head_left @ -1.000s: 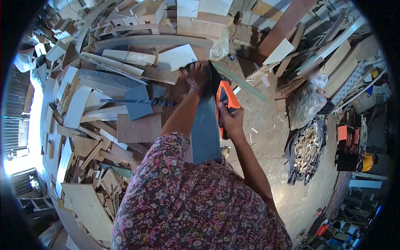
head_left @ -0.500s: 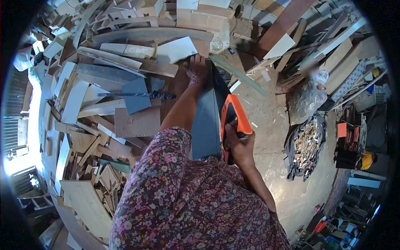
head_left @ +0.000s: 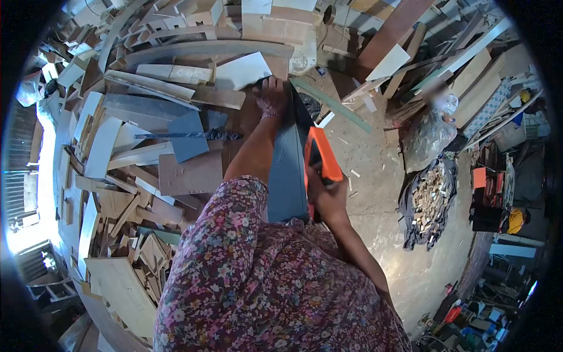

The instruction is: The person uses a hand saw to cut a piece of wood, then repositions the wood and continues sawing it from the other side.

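Smooth plastic saw handle (head_left: 330,154), matt grey board (head_left: 284,176), floral cloth garment (head_left: 275,281).

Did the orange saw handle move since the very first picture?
Yes. Judged against the green strip, the orange saw handle has shifted closer to the person.

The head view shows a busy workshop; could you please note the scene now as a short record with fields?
Right hand: the right hand grips the orange-handled saw
Left hand: the left hand is palm down at the far end of the blue-grey board; exact contact hidden
Saw position: along the board's right side
Left of board: blue panel with a dark strip lying across it, among many wood pieces
Right of board: dark cloth bearing wood scraps; clear plastic bag beyond
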`<state>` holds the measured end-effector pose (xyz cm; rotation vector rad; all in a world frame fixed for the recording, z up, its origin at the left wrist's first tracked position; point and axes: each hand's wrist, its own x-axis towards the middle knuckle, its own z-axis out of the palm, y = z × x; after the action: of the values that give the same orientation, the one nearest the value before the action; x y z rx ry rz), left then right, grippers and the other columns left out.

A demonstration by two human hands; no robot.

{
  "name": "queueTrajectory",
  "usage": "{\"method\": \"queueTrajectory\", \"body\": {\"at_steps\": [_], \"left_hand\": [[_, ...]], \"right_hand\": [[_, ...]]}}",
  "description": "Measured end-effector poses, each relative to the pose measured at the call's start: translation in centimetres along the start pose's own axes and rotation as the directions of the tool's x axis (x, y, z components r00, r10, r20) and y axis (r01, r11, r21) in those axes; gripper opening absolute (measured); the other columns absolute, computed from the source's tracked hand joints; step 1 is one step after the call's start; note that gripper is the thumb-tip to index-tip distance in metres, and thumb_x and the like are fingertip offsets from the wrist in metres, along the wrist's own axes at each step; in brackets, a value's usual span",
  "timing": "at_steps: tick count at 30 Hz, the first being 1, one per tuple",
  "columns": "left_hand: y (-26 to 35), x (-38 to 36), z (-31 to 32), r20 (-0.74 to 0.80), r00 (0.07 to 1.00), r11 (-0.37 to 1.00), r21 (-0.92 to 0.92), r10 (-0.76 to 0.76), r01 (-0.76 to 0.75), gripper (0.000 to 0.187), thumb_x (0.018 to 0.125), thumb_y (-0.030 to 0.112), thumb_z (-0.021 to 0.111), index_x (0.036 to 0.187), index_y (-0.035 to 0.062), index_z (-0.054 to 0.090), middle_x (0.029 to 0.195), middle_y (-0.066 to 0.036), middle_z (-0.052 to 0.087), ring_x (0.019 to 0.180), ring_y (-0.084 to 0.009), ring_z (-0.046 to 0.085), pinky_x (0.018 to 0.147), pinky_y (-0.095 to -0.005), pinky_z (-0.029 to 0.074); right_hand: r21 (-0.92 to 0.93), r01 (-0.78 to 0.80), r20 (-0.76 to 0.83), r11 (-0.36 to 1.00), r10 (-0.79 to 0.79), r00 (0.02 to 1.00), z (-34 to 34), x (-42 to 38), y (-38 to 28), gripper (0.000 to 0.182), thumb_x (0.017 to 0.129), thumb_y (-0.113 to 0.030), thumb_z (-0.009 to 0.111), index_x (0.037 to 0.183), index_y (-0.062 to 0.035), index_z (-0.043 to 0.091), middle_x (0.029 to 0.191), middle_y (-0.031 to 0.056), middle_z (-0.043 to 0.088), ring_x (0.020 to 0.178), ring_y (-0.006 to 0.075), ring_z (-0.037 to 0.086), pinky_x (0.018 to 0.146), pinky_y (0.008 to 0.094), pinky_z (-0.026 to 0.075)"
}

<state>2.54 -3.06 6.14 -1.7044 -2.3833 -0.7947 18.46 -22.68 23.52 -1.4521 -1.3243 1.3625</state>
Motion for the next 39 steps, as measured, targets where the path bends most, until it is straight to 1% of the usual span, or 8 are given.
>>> {"method": "queueTrajectory", "body": {"at_steps": [10, 15, 18, 22, 24, 25, 28, 39], "left_hand": [[-0.3, 0.7, 0.1, 0.11, 0.982, 0.988, -0.012, 0.153, -0.152, 0.021, 0.081, 0.027, 0.043, 0.093, 0.0143, 0.054, 0.097, -0.004, 0.049, 0.099, -0.0208, 0.044, 0.083, -0.0537, 0.031], [0.2, 0.1, -0.2, -0.123, 0.975, 0.98, 0.093, 0.187, -0.176, 0.019, 0.081, 0.024, 0.043, 0.092, 0.0138, 0.055, 0.095, -0.005, 0.05, 0.095, -0.0221, 0.047, 0.08, -0.0489, 0.037], [-0.8, 0.4, 0.6, 0.049, 0.993, 0.993, 0.041, 0.106, -0.108, 0.019, 0.082, 0.023, 0.042, 0.092, 0.0133, 0.055, 0.095, -0.006, 0.051, 0.096, -0.0223, 0.047, 0.08, -0.0444, 0.039], [0.5, -0.2, -1.5, 0.103, 0.992, 0.998, -0.002, 0.069, -0.069, 0.02, 0.081, 0.017, 0.041, 0.096, 0.0128, 0.054, 0.101, -0.006, 0.05, 0.1, -0.0235, 0.046, 0.082, -0.0375, 0.04], [-0.1, -0.4, -1.3, 0.116, 0.992, 0.998, 0.031, 0.05, -0.054, 0.024, 0.08, 0.015, 0.043, 0.102, 0.0128, 0.052, 0.107, -0.005, 0.047, 0.104, -0.0239, 0.045, 0.083, -0.0447, 0.038], [-2.7, -0.1, 2.8, -0.008, 0.988, 0.968, -0.202, 0.153, -0.151, 0.028, 0.08, 0.015, 0.044, 0.107, 0.0124, 0.049, 0.113, -0.005, 0.044, 0.109, -0.0244, 0.041, 0.086, -0.056, 0.031], [-2.8, -0.8, 2.7, 0.088, 0.996, 0.996, -0.085, 0.033, -0.026, 0.029, 0.078, 0.015, 0.045, 0.107, 0.0127, 0.049, 0.117, -0.005, 0.042, 0.114, -0.0248, 0.037, 0.088, -0.0621, 0.024], [-2.0, -2.4, 0.6, -0.083, 0.993, 0.984, -0.149, 0.082, -0.094, 0.038, 0.075, 0.017, 0.049, 0.112, 0.0094, 0.046, 0.123, -0.008, 0.039, 0.117, -0.0243, 0.034, 0.091, -0.0572, 0.021]], "right_hand": [[0.035, 0.094, -0.032, 0.995, -0.093, 0.995, 1.4, 5.4, 3.7, 0.012, 0.077, -0.008, 0.061, 0.081, 0.0006, 0.054, 0.068, 0.0045, 0.055, 0.065, 0.0092, 0.05, 0.059, 0.0256, 0.042], [-0.018, 0.08, -0.03, 0.997, -0.081, 0.996, -1.3, 4.6, 3.1, 0.018, 0.075, -0.011, 0.064, 0.085, 0.0006, 0.055, 0.069, 0.0058, 0.057, 0.066, 0.0119, 0.053, 0.06, 0.0288, 0.044], [-0.192, 0.261, -0.016, 0.946, -0.269, 0.963, -1.7, 0.4, 0.1, 0.019, 0.076, -0.014, 0.063, 0.084, 0.0005, 0.055, 0.07, 0.0073, 0.058, 0.066, 0.0115, 0.053, 0.061, 0.0296, 0.044], [-0.02, 0.114, -0.035, 0.993, -0.115, 0.993, -4.8, -2.7, -2.2, 0.019, 0.076, -0.013, 0.063, 0.086, 0.0008, 0.055, 0.07, 0.0086, 0.059, 0.067, 0.0123, 0.053, 0.062, 0.0301, 0.044], [-0.05, 0.084, -0.005, 0.995, -0.084, 0.996, -5.3, -3.2, -2.6, 0.02, 0.077, -0.013, 0.063, 0.088, 0.0019, 0.055, 0.07, 0.0088, 0.059, 0.066, 0.0119, 0.053, 0.062, 0.0294, 0.044], [-0.037, 0.094, -0.004, 0.995, -0.094, 0.996, -5.1, -3.5, -2.8, 0.022, 0.077, -0.014, 0.063, 0.09, 0.0029, 0.055, 0.071, 0.0087, 0.059, 0.066, 0.0114, 0.052, 0.063, 0.0284, 0.043], [-0.055, 0.127, 0.005, 0.99, -0.127, 0.992, -5.8, -5.1, -5.2, 0.024, 0.077, -0.014, 0.063, 0.091, 0.0032, 0.055, 0.071, 0.0102, 0.059, 0.068, 0.0122, 0.053, 0.064, 0.0286, 0.043], [-0.038, 0.061, 0.064, 0.997, -0.059, 0.996, -9.7, -7.8, -9.1, 0.022, 0.077, -0.015, 0.065, 0.084, 0.0024, 0.054, 0.068, 0.0064, 0.055, 0.065, 0.0109, 0.048, 0.063, 0.0271, 0.041]]}}
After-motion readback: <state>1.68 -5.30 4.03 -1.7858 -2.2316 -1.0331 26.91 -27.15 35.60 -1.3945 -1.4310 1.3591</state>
